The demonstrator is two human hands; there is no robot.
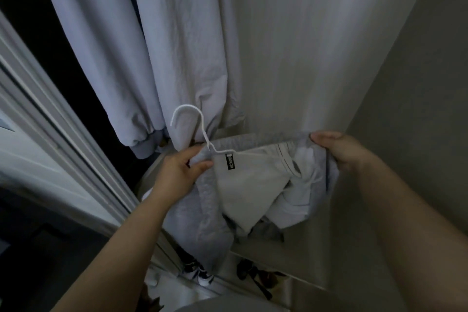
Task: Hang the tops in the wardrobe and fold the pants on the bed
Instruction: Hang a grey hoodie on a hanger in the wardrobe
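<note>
Left hand pinches grey top and white hanger, frame centre | right hand grips opposite edge | advice: seat both shoulders evenly before hooking.

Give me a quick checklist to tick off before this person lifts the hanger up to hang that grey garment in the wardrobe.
1. Left hand pinches the grey garment beside the hanger's neck: ok.
2. Right hand grips the opposite end of the ribbed grey edge, stretched taut between the hands: ok.
3. White hanger is seated inside the garment, hook poking out: ok, though its arms are hidden by cloth.
4. Hook is free of the hanging light jacket behind it: cannot tell.
5. Wardrobe rail has a free spot: cannot tell, the rail is out of view.
6. Garment is a top, not pants: cannot tell.
</note>
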